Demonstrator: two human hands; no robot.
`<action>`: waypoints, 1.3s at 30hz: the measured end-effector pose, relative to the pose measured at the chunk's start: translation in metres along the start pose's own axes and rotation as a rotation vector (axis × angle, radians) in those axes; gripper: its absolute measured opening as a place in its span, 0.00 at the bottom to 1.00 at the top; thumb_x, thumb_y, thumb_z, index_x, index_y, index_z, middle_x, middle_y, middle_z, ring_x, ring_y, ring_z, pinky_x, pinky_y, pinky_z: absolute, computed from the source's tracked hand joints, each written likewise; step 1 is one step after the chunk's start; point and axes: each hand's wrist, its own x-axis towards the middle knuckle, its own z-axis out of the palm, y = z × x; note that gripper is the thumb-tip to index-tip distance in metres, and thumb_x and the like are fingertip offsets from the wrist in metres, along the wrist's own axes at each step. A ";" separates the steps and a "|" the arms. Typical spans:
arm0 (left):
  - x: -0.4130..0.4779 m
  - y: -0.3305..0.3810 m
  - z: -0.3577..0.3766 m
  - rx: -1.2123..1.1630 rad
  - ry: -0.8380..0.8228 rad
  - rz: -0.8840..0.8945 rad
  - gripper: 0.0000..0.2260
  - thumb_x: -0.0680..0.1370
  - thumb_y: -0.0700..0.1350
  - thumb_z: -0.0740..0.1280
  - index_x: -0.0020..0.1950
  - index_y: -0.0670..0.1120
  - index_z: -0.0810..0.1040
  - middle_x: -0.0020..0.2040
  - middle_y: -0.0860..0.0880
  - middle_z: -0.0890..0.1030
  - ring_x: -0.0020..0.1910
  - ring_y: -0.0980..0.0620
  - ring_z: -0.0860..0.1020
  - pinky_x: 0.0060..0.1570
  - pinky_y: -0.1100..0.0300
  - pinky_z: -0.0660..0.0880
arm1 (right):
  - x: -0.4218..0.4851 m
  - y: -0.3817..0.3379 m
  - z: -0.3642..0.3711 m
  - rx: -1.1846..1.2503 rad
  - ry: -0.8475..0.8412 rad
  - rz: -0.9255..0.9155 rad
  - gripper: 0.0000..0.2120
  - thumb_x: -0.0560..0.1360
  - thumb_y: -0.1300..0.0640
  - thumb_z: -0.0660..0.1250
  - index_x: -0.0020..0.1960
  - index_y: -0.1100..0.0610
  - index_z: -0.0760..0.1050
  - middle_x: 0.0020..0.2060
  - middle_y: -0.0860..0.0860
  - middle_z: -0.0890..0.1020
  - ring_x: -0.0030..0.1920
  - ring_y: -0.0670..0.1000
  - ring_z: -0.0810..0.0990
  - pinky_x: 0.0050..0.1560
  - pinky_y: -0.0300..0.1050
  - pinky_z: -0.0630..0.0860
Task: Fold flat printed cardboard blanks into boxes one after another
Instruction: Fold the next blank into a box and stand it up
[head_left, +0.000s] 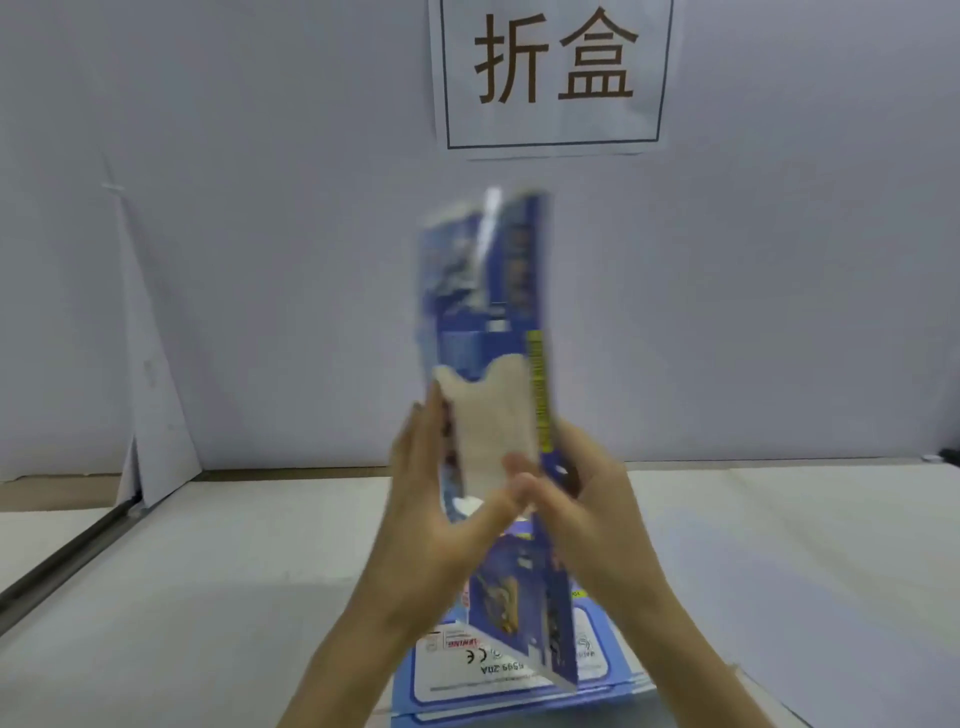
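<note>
A blue printed cardboard blank (483, 291), partly opened into a tall narrow sleeve, stands upright in the air in front of me and is blurred by motion. Its unprinted inner flap (488, 421) faces me. My left hand (441, 499) holds the left side, fingers straight up along the panel and thumb across the flap's base. My right hand (582, 499) grips the right edge by the yellow strip, thumb meeting the left thumb. Under my wrists a stack of flat blue blanks (467, 670) lies on the table.
The white table (208, 597) runs out to both sides, with a metal rail (67, 561) at the left. A white wall behind carries a paper sign (553, 73) with two large characters. A folded white sheet (150, 415) leans in the left corner.
</note>
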 end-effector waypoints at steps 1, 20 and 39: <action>-0.001 0.004 0.004 -0.141 -0.040 0.009 0.41 0.64 0.70 0.70 0.72 0.72 0.53 0.74 0.64 0.61 0.72 0.64 0.63 0.69 0.59 0.66 | -0.003 -0.001 0.003 -0.032 -0.157 -0.053 0.22 0.74 0.57 0.69 0.68 0.50 0.73 0.59 0.51 0.78 0.60 0.49 0.78 0.57 0.45 0.77; 0.013 -0.014 -0.022 -0.329 0.159 -0.108 0.23 0.66 0.53 0.70 0.59 0.54 0.69 0.51 0.54 0.82 0.47 0.56 0.83 0.31 0.64 0.78 | 0.007 0.001 -0.030 0.192 0.194 0.054 0.10 0.68 0.53 0.70 0.44 0.58 0.78 0.33 0.56 0.83 0.29 0.59 0.82 0.23 0.48 0.78; 0.001 0.007 -0.030 -0.047 -0.113 0.284 0.40 0.60 0.43 0.81 0.64 0.53 0.61 0.52 0.73 0.73 0.56 0.67 0.75 0.43 0.77 0.73 | 0.012 -0.014 -0.033 0.678 -0.023 0.283 0.32 0.73 0.36 0.59 0.60 0.62 0.77 0.56 0.60 0.81 0.57 0.56 0.79 0.60 0.52 0.71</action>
